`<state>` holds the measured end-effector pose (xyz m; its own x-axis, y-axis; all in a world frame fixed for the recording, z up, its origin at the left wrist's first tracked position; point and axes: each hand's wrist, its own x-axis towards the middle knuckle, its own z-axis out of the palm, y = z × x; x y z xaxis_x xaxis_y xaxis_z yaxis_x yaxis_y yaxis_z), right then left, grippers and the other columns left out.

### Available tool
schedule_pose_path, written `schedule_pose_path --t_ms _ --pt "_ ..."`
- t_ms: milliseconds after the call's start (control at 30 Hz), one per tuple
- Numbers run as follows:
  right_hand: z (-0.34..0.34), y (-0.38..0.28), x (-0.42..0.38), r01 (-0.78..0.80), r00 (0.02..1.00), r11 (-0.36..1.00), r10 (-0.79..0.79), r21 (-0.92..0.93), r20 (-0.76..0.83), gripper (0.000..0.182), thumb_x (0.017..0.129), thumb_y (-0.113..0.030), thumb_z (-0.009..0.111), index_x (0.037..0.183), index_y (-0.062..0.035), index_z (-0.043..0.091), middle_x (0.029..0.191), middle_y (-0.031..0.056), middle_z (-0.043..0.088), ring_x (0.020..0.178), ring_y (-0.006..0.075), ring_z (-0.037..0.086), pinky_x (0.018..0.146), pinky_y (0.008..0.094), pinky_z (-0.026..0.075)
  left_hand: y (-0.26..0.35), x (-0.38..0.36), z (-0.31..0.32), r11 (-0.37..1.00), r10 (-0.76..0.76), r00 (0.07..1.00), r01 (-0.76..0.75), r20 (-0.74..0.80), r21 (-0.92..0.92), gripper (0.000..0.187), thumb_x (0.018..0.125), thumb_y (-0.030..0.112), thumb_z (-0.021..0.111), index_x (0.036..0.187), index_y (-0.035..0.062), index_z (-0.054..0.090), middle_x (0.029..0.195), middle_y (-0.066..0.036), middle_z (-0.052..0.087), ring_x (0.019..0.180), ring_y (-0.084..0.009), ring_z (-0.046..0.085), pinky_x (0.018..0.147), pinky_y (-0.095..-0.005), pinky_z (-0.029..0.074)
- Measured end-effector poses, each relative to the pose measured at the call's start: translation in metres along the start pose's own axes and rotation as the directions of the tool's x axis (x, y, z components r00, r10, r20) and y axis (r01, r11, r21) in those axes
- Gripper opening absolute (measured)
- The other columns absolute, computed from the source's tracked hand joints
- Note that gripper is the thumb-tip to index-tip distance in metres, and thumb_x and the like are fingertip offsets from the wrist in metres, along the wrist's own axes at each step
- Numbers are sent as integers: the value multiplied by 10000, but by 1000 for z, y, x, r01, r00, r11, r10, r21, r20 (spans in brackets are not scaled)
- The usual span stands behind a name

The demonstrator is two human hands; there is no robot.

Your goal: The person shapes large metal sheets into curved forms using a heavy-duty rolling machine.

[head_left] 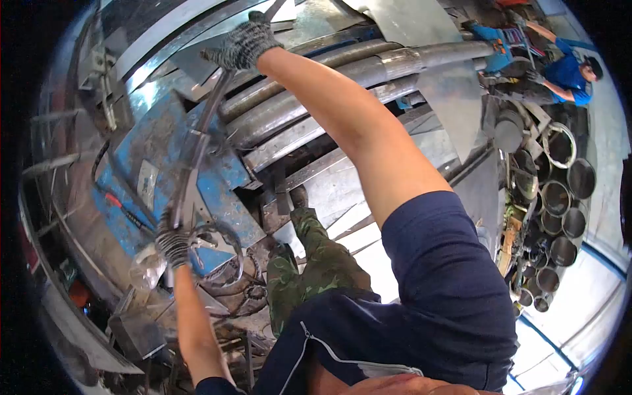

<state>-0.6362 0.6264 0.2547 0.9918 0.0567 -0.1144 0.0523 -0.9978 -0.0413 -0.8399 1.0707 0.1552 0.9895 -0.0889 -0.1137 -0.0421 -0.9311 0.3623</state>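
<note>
Both my hands wear grey-and-black striped knit gloves. A long, dark metal bar (193, 150) runs slantwise across a worn blue metal machine bed (229, 214). At its near end, my left hand (173, 242) is closed around the bar, slightly blurred. Farther up, my right hand (245, 45) grips the same bar at the end of my outstretched arm, its thumb to one side. Bright sheet metal (329, 20) lies just beyond my right hand. A black cable with a red part (113, 199) passes near my left hand.
Thick metal pipes (289, 118) lie alongside my right forearm. My legs in camouflage trousers (322, 260) stand beside the machine. Several pipe ends and rings (556, 197) are stacked at right. A co-worker in a blue shirt (571, 76) is at the upper right.
</note>
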Motion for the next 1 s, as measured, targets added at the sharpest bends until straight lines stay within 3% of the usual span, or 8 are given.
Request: schedule_pose_path --t_ms 100,167,367,500,633,767,833,1000 --pt "0 31 -51 -36 999 998 34 56 34 834 827 -799 280 937 -113 741 1055 172 682 1106 321 601 1022 516 361 70 47 -55 892 -346 935 300 81 339 423 797 177 686 1199 63 619 1117 -130 665 984 -285 647 880 -365 499" --pt "6 43 -87 -54 985 993 36 107 167 855 759 -856 336 914 -117 736 974 170 696 1027 336 632 964 506 414 -30 92 -30 921 89 996 -85 6 381 509 817 187 665 1305 101 545 1097 -120 670 952 -283 658 864 -359 511" --pt "30 13 -212 -305 784 890 33 338 620 733 732 -795 506 1017 -151 708 909 121 708 840 282 674 768 418 518 77 201 -101 707 165 979 -33 -119 707 695 719 248 725 1356 142 470 1322 -94 513 1248 -305 424 1046 -407 362" --pt "90 -48 -282 -369 887 496 -63 786 457 547 787 -622 617 1030 -137 693 748 75 680 718 212 662 733 360 541 79 253 -58 982 46 988 -72 -149 -175 642 816 276 663 1386 112 420 1170 -59 491 1055 -241 446 956 -379 394" --pt "37 -124 -320 -545 838 139 74 827 540 519 812 -613 596 948 -124 701 756 151 659 708 292 648 653 411 514 149 188 6 538 49 983 122 175 -834 597 913 304 601 1417 83 369 1018 -24 468 862 -178 467 867 -351 425" --pt "84 -228 -322 -460 841 192 408 867 356 528 863 -573 546 952 -71 682 683 189 631 683 331 637 637 426 501 224 142 26 940 304 803 -341 -512 25 800 838 353 676 1486 116 270 1265 -191 562 1071 -328 601 925 -422 471" --pt "103 -273 -305 -536 789 20 368 844 492 510 872 -555 543 998 -78 673 727 203 645 696 337 638 641 436 498 261 124 -21 986 -106 994 108 21 -123 825 830 298 664 1494 101 216 1275 -205 572 1144 -335 586 934 -418 483" --pt "113 -323 -273 -502 847 -128 127 855 516 465 914 -477 536 1181 -103 603 808 129 662 703 252 640 632 398 497 257 126 -23 999 -34 989 38 145 -24 711 807 257 671 1434 113 368 1194 -191 626 1096 -340 612 937 -407 479"
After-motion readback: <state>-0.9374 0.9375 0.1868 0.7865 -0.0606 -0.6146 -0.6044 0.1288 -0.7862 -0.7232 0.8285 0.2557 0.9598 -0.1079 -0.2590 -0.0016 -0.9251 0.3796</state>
